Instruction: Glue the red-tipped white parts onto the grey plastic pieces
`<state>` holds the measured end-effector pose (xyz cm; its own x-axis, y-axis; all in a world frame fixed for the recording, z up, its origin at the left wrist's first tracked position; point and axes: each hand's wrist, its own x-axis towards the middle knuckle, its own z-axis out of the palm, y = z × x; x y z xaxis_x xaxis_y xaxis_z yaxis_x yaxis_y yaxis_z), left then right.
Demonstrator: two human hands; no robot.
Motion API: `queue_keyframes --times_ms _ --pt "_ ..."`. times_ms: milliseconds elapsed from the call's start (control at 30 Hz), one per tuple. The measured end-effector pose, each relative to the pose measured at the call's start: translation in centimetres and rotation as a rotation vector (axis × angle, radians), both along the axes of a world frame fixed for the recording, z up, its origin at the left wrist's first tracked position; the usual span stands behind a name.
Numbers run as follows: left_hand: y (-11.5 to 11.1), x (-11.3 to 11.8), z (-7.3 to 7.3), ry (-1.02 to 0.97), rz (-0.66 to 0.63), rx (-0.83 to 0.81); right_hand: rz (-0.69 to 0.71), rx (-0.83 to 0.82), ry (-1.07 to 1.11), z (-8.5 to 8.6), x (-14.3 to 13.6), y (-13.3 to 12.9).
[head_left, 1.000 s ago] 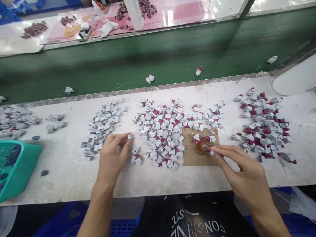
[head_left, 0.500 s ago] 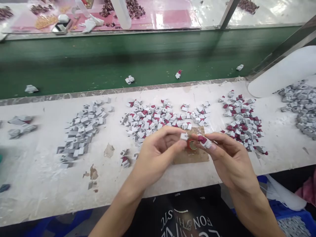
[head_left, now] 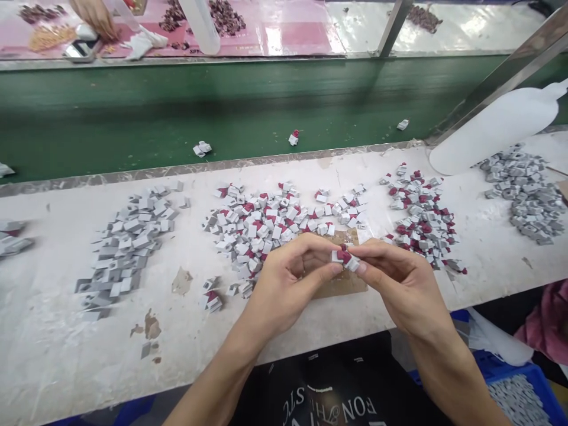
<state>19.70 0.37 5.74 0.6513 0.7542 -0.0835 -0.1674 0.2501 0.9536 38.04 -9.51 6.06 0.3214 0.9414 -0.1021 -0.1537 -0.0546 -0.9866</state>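
Pale bench (head_left: 110, 361), well covered: my left hand (head_left: 288, 281) and right hand (head_left: 406, 278), fingertips pinched nearly closed, hold a red-and-white piece (head_left: 344, 258) above cardboard (head_left: 344, 287), parts seemingly meeting; right heap (head_left: 421, 219) looks joined, grey pile (head_left: 128, 236) likely unworked.

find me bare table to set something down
Bare table shows left of the all-grey pile and between it and the middle red-and-white pile. It's crowded from there to the right-hand red-and-white pile, with the left hand and right hand over the cardboard.
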Motion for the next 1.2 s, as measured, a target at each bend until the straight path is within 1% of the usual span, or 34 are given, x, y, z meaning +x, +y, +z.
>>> queue_keyframes --times_ms 133,200,267,300,333,367,400,433,467,533,600,667,733,767,833,933,1033,1133,1200 --pt "0.7 -0.8 0.1 0.007 0.003 0.056 0.085 0.042 -0.017 0.7 0.4 1.2" --pt "1.6 -1.9 0.5 0.047 0.024 0.080 0.212 0.013 -0.046 1.1 0.8 3.0" --pt "3.0 -3.3 0.9 0.134 0.075 0.124 0.405 -0.032 -0.144 1.3 1.2 6.4" --pt "3.8 -4.0 1.1 0.196 0.111 0.155 0.468 -0.048 -0.252 1.2 1.4 8.6" --pt "4.8 -4.6 1.3 0.261 0.160 0.191 0.492 -0.056 -0.386 1.0 1.4 11.2" --pt "5.9 -5.1 1.4 0.321 0.220 0.225 0.463 -0.059 -0.546 0.7 1.3 14.1" --pt "7.1 -5.4 1.5 0.368 0.285 0.257 0.349 -0.059 -0.756 0.2 1.0 17.0" --pt "8.3 -5.5 1.5 0.399 0.352 0.283 0.275 -0.055 -0.847 -0.3 0.6 20.0" --pt "9.5 -5.3 1.4 0.420 0.419 0.307 0.240 -0.048 -0.893 -0.9 0.0 22.8" --pt "12.0 -4.3 1.1 0.467 0.516 0.343 0.225 -0.042 -0.943 -2.0 -1.3 27.5" --pt "14.2 -2.8 0.7 0.535 0.547 0.373 0.226 -0.055 -0.958 -2.6 -2.2 30.5" --pt "16.4 -0.9 0.1 0.602 0.526 0.382 0.191 -0.083 -0.949 -2.7 -2.1 31.8" --pt "18.6 1.1 -0.7 0.665 0.488 0.369 0.129 -0.106 -0.919 -2.3 -0.8 31.3" --pt "19.6 2.1 -1.1 0.698 0.462 0.359 0.099 -0.112 -0.897 -1.9 0.2 30.4" --pt "21.6 4.4 -2.0 0.760 0.398 0.332 0.053 -0.118 -0.844 -1.0 2.6 27.5" --pt "23.9 7.8 -2.8 0.821 0.276 0.302 0.031 -0.143 -0.741 0.2 5.5 20.8" --pt "24.9 10.3 -2.8 0.874 0.193 0.312 0.033 -0.177 -0.637 0.9 6.3 13.1" --pt "24.8 10.9 -2.2 0.954 0.191 0.364 -0.007 -0.270 -0.512 0.8 5.7 6.4" --pt "24.1 10.2 -1.5 1.000 0.203 0.412 -0.064 -0.360 -0.416 0.2 5.2 3.0"
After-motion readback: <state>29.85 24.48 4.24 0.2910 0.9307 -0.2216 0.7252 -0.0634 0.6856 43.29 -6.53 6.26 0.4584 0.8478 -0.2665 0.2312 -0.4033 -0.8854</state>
